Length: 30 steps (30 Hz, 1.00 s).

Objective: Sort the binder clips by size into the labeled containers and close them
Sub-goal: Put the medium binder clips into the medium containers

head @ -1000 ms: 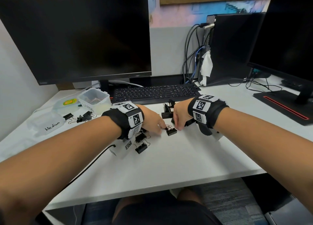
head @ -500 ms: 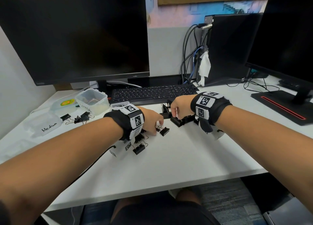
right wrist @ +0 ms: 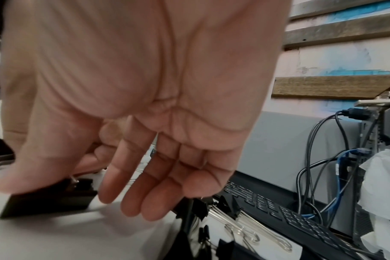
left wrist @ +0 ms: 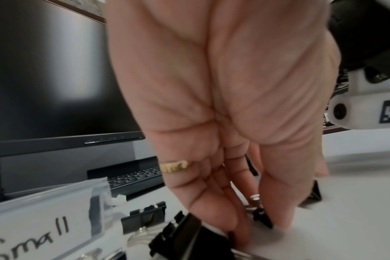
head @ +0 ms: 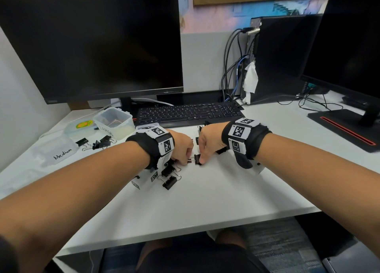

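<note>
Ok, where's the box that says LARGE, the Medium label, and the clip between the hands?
LARGE box (head: 115, 121), head view, its clear front wall.
Medium label (head: 62, 153), head view, the handwriting.
Binder clip (head: 197, 159), head view, its black body.

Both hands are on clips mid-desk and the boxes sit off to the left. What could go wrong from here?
The left hand and right hand meet at one small binder clip; it may slip or spring away. The loose clips under the left wrist could get swept aside. The Small container shows only in the left wrist view, so a clip could be misplaced in the open Large container.
</note>
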Tool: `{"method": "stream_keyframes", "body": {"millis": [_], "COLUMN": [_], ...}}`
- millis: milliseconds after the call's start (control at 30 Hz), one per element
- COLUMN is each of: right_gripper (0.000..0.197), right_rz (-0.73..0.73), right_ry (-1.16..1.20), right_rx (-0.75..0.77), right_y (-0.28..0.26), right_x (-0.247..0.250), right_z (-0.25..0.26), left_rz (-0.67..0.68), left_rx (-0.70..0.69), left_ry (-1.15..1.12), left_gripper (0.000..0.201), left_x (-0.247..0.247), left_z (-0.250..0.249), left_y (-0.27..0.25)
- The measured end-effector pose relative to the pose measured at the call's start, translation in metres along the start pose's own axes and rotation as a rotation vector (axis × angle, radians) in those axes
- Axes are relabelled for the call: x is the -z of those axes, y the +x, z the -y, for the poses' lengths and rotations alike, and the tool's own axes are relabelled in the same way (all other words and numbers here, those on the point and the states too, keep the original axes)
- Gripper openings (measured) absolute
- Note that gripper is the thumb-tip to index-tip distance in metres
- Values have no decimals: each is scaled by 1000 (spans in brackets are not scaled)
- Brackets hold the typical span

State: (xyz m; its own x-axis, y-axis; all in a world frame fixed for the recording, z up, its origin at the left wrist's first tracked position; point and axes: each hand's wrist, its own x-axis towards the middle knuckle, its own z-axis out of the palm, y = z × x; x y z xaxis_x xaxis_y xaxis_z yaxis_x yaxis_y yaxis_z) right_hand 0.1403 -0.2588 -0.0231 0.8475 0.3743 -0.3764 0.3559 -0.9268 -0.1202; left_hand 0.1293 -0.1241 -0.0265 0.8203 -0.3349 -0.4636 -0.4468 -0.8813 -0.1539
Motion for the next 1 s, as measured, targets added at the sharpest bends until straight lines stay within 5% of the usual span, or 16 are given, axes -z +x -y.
{"method": "stream_keyframes", "body": {"millis": [200, 333, 433, 633, 833, 1000], "right_gripper": [30, 48, 39, 31, 48, 45], "right_rz": [26, 36, 18, -1, -18, -19], "right_ry": [-32, -33, -31, -94, -44, -62], "right_rx": [9, -6, -11, -19, 0, 6], "right_y": [3, 6, 4, 4, 1, 2], "right_x": [0, 0, -2, -1, 0, -4], "right_z": [6, 7, 4, 1, 4, 9], "left_rz": [-33, -96, -127, -60, -73, -62], "left_rx": [-42, -63, -47, -2, 3, 7], "left_ry": [-99, -216, -242, -166, -111, -77], "left_gripper": [15, 9, 12, 30, 27, 28], "left_x": [-1, -2, -3, -6, -8, -6], "left_z": [5, 6, 6, 8, 6, 7], "left_y": [2, 2, 4, 5, 6, 5]}}
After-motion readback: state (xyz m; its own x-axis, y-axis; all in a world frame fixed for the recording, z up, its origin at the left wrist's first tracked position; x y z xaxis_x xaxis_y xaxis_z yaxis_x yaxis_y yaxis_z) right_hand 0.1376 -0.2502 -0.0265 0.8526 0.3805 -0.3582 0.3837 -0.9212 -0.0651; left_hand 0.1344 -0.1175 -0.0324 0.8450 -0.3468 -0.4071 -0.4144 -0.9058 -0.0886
